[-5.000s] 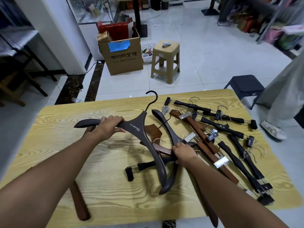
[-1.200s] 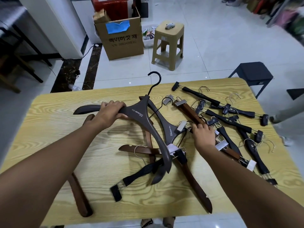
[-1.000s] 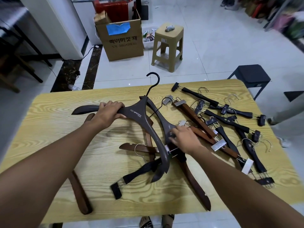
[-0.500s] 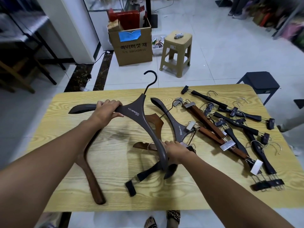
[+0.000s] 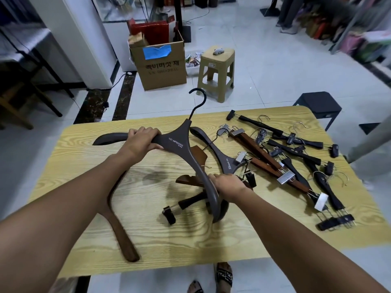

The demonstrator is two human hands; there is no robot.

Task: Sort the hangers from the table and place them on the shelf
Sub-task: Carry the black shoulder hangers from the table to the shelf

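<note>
A big dark grey coat hanger (image 5: 182,142) with a black hook is lifted over the yellow wooden table (image 5: 80,210). My left hand (image 5: 142,141) grips its left arm. My right hand (image 5: 227,185) is closed around a second dark grey hanger (image 5: 226,161) lying just behind the first one's right arm. Under them lie a brown wooden hanger (image 5: 198,157) and a black clip hanger (image 5: 188,203). Another brown wooden hanger (image 5: 118,227) lies under my left forearm. Several brown and black clip hangers (image 5: 296,163) are spread over the table's right side.
Beyond the table stand a cardboard box (image 5: 163,64), a beige plastic stool (image 5: 218,72) and a dark stool (image 5: 319,106). A white pillar (image 5: 84,39) and a dark rack (image 5: 25,51) are at the left. A person's leg (image 5: 368,140) is at the right edge.
My right hand has left the clip hangers on the right and come back to close on the second grey hanger. The brown hanger at the left has swung out from under my arm.
</note>
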